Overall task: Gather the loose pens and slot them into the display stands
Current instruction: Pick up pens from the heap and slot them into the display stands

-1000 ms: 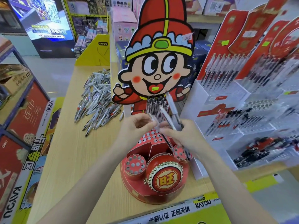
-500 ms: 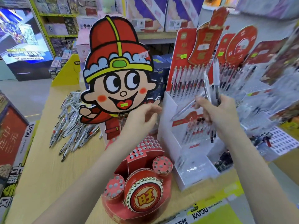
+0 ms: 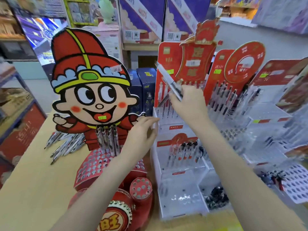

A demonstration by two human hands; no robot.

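My right hand (image 3: 188,104) grips a small bunch of clear pens (image 3: 168,79) that point up and to the left, raised in front of the top tier of the white tiered display stand (image 3: 181,165). My left hand (image 3: 141,132) hovers with relaxed fingers at that stand's left edge and holds nothing. A red cartoon-figure display stand (image 3: 93,165) with many holes sits in front of me, with a few pens (image 3: 108,140) slotted under the figure's chin. A pile of loose pens (image 3: 66,144) lies on the wooden table behind it at the left.
More tiered stands with red header cards (image 3: 241,67) fill the right side, one with a white perforated tray (image 3: 296,182). Boxes (image 3: 150,19) stand behind. The wooden table (image 3: 33,189) runs along the left, beside low shelving (image 3: 15,114).
My view has swung right and up. My right hand has carried the pens from over the red stand up to the white stand's top tier. My left hand has followed to the right.
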